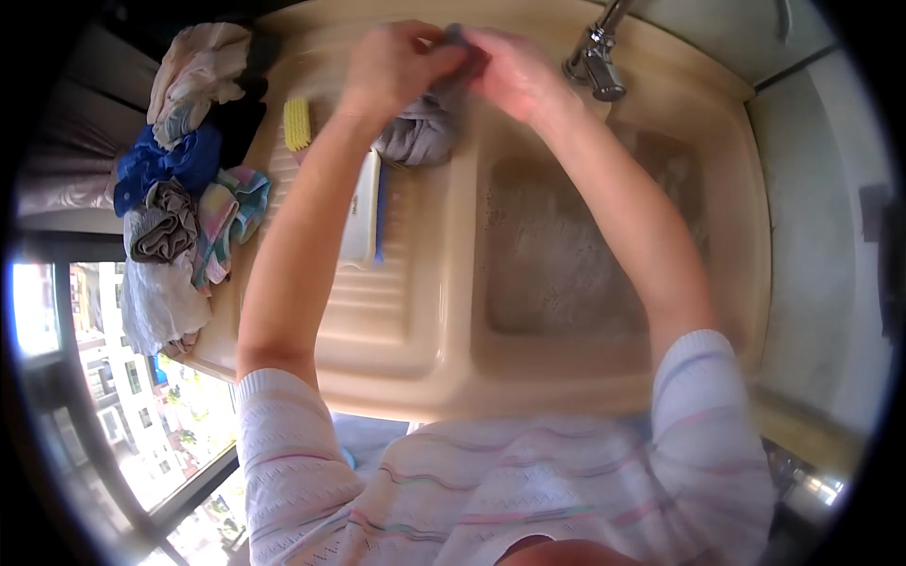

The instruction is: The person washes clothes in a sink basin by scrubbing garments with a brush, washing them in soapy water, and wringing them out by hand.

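At the far edge of the beige washing sink [457,283], my left hand [401,66] and my right hand [514,75] come together. Both are closed on a grey cloth [421,132], pinching a part of it between them. The rest of the cloth lies bunched below my left hand on the ribbed washboard side. Blur around the fingers hides exactly how each one grips it. A white and blue brush or scraper-like object [361,217] lies on the ribs beside my left forearm, partly covered by it.
Cloudy water fills the right basin [566,255], under a metal tap [596,71]. A yellow sponge or brush [297,124] sits on the left rim. Several crumpled clothes, including a blue one [175,160] and a white one [160,302], pile along the left edge beside a window.
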